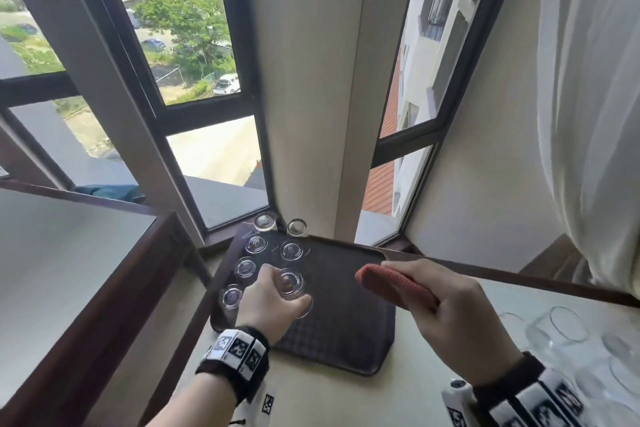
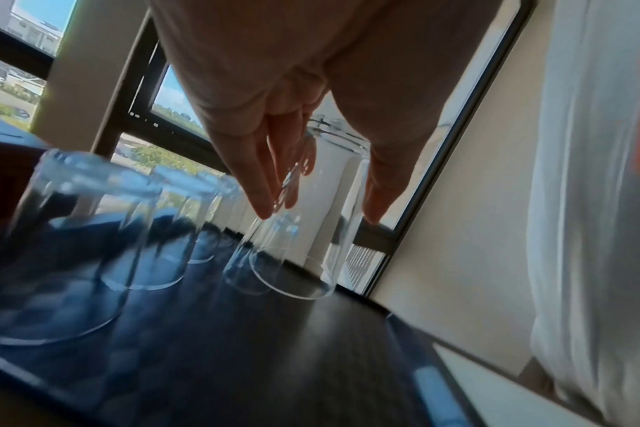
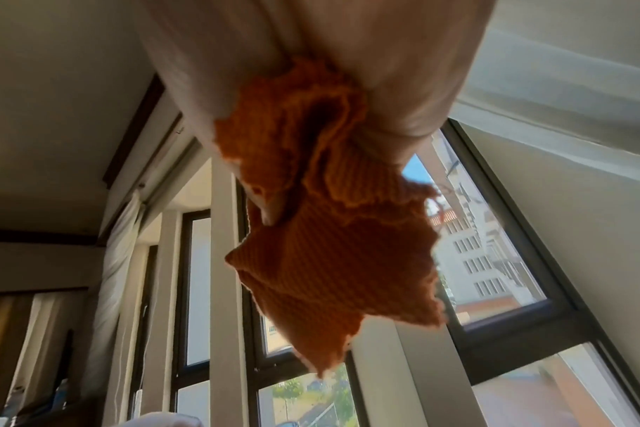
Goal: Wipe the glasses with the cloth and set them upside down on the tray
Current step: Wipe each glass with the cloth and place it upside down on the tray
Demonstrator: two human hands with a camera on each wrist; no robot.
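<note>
A dark brown tray (image 1: 346,326) lies by the window with several clear glasses (image 1: 245,268) standing upside down along its left side. My left hand (image 1: 273,298) grips one more inverted glass (image 1: 290,282) from above, its rim at or just over the tray. In the left wrist view the fingers and thumb of that hand (image 2: 318,215) clasp the glass (image 2: 311,245) on both sides above the tray (image 2: 274,361), beside the row of inverted glasses (image 2: 73,231). My right hand (image 1: 450,308) holds the bunched orange cloth (image 1: 391,284) over the tray's right edge. The cloth (image 3: 329,245) hangs from that hand (image 3: 347,57).
Several upright glasses (image 1: 568,326) stand on the pale table at the right. A white curtain (image 1: 588,80) hangs at the far right. A raised wooden-edged counter (image 1: 104,270) borders the tray on the left. Windows and a wall pillar stand directly behind.
</note>
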